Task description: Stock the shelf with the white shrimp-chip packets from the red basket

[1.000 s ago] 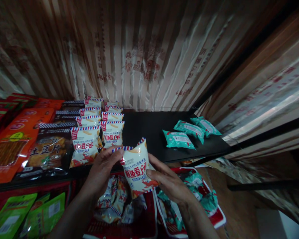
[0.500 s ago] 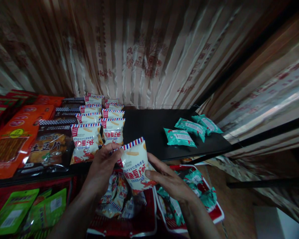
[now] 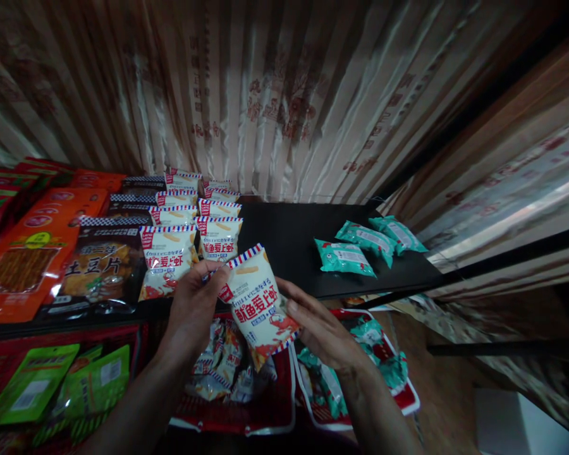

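Observation:
A white snack packet (image 3: 258, 303) with a red and blue striped edge is held between both hands, just in front of the black shelf (image 3: 289, 243). My left hand (image 3: 194, 303) pinches its upper left corner. My right hand (image 3: 320, 325) grips its right side. Two rows of the same white packets (image 3: 189, 221) lie on the shelf right behind it. Three teal packets (image 3: 363, 246) lie further right on the shelf.
Dark potato-chip bags (image 3: 97, 265) and orange bags (image 3: 28, 259) fill the shelf's left part. Below my hands stand a red basket (image 3: 275, 411) holding white packets and another (image 3: 408, 398) holding teal ones. Green bags (image 3: 66, 385) sit on a lower shelf. A curtain hangs behind.
The packet has risen a little toward the shelf and tilted, its top now leaning left. Both hands kept their hold and moved up with it.

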Tool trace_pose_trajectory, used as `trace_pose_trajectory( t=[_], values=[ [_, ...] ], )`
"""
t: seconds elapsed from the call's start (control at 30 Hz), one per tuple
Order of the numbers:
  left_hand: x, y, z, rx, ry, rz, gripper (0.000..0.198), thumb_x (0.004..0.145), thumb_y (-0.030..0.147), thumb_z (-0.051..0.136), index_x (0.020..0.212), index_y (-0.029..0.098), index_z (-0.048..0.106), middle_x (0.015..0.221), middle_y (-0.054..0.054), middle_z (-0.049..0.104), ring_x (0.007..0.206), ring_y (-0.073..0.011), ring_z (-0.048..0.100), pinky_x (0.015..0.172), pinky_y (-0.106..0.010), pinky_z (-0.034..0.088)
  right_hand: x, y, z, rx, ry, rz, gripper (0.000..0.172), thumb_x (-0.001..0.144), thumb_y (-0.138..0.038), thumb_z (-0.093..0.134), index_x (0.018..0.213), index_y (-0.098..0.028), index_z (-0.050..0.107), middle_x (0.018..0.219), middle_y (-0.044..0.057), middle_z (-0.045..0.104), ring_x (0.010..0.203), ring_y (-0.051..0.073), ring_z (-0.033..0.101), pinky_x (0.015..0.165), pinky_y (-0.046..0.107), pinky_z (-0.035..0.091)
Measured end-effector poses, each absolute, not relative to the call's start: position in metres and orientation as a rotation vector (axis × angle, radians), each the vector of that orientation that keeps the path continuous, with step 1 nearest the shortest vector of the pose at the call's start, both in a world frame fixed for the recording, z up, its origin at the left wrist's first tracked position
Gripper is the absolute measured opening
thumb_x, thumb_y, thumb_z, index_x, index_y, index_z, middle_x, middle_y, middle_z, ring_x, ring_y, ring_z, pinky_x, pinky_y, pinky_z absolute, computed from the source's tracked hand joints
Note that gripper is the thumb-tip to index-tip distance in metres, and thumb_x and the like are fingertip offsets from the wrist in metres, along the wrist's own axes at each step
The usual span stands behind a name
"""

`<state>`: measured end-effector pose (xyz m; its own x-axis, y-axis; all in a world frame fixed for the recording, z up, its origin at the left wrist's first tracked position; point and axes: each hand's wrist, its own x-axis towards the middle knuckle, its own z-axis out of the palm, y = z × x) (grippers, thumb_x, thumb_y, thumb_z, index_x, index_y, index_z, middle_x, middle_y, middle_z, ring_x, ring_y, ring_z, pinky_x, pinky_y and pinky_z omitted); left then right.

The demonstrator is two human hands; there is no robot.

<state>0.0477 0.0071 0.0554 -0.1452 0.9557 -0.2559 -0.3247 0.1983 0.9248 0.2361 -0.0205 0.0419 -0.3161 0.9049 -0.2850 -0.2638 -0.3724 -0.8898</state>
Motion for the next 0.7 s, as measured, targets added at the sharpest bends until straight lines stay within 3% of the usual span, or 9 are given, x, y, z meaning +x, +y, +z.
trace_pose_trajectory(
  t=[0.27,0.47,0.7],
  values=[
    [0.039,0.011,0.062,0.626,1.281,1.508,0.018,0.062,0.033,0.069,0.068,0.017,0.062,0.056,0.004,0.061,0.054,-0.0124,0.054,0.057,-0.025,0.042,0.230,-0.019,0.041,-1.031,-0.932,1.742,0.041,0.069,-0.036,0.077,0.105,-0.022,0.064,0.099,0.005,0.069,0.084,0.019,0.066,0.066,0.031,0.056],
    [0.040,0.011,0.064,0.605,1.312,1.562,0.018,0.062,0.031,0.069,0.070,0.017,0.061,0.064,0.002,0.066,0.060,-0.0131,0.057,0.058,-0.024,0.043,0.220,-0.021,0.035,-1.107,-0.977,1.719,0.037,0.070,-0.033,0.077,0.102,-0.020,0.065,0.092,0.004,0.070,0.080,0.017,0.066,0.065,0.027,0.055],
    [0.038,0.010,0.065,0.583,1.292,1.582,0.019,0.064,0.032,0.068,0.072,0.018,0.059,0.064,0.003,0.065,0.065,-0.0147,0.060,0.058,-0.023,0.043,0.213,-0.023,0.039,-1.108,-0.962,1.682,0.028,0.068,-0.033,0.079,0.089,-0.018,0.069,0.078,0.001,0.070,0.062,0.010,0.061,0.059,0.022,0.051]
  ],
)
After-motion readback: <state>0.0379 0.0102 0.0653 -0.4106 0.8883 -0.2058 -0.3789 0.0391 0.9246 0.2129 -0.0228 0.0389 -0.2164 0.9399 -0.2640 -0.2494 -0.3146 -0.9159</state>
